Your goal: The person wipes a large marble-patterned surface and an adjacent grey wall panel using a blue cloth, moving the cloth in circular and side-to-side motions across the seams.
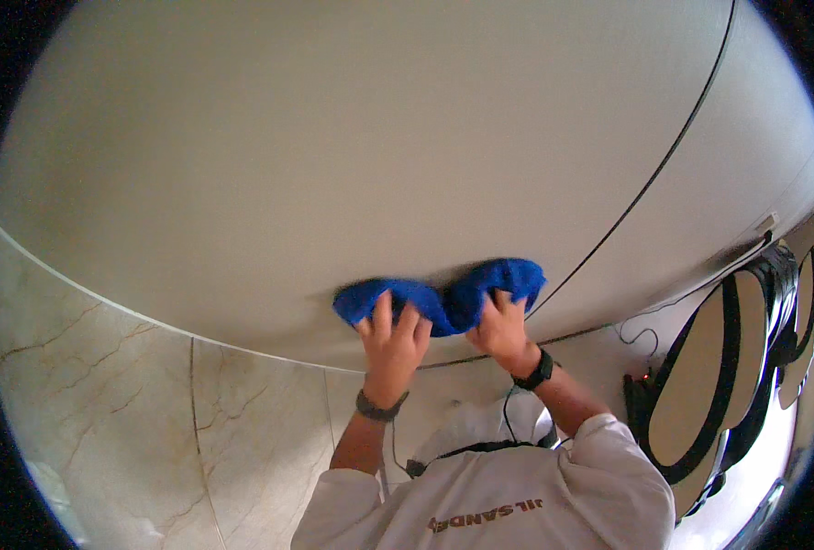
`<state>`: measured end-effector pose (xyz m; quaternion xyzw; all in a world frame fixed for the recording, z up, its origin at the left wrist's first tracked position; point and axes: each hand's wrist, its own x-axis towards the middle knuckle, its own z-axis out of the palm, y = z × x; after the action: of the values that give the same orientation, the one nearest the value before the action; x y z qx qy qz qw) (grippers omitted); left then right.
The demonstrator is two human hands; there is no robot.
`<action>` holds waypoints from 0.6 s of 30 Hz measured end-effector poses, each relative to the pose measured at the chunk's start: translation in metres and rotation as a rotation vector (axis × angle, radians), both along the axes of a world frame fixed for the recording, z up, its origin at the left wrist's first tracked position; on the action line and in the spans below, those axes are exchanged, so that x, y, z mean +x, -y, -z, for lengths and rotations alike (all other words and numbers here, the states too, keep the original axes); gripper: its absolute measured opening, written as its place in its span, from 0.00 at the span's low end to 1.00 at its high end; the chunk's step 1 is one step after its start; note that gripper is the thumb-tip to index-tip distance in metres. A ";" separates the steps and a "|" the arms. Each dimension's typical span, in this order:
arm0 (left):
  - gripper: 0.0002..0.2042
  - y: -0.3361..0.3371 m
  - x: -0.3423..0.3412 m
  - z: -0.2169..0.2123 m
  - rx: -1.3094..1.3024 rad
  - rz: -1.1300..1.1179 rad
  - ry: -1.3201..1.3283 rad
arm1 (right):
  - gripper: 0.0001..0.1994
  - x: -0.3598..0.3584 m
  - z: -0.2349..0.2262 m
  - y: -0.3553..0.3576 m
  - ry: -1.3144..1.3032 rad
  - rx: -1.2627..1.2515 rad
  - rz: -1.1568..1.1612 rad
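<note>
At the lower middle of the head view: fingers of the left hand, spread apart over a blue cloth; those of the right hand, bent into its other end, whether clamped could not be told. One cloth, bunched, two-lobed, lay beneath and just beyond the fingertips, long axis running left to right and rising slightly rightward; each hand had one lobe, neither being nearer. Behind the cloth, seemingly touching, stood a broad beige surface; right of it, a dark seam. Also present: one dark watch, right wrist; one dark band, left wrist; veined pale tiles, lower left.
</note>
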<state>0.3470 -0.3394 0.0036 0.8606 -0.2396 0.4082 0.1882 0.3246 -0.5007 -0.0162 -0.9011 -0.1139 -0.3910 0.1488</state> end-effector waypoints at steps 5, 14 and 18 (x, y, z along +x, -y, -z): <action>0.11 -0.015 0.010 -0.047 -0.027 -0.080 0.040 | 0.22 0.013 -0.056 -0.009 0.234 0.036 0.094; 0.11 -0.020 0.002 0.031 0.058 -0.059 -0.077 | 0.22 -0.008 0.027 -0.009 -0.088 0.036 0.022; 0.11 -0.010 0.014 -0.013 0.223 0.153 0.080 | 0.24 0.008 -0.006 -0.013 -0.040 -0.175 -0.026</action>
<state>0.3614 -0.3294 0.0170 0.8384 -0.3556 0.3975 0.1124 0.3328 -0.4881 -0.0098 -0.9168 -0.1563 -0.3594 0.0770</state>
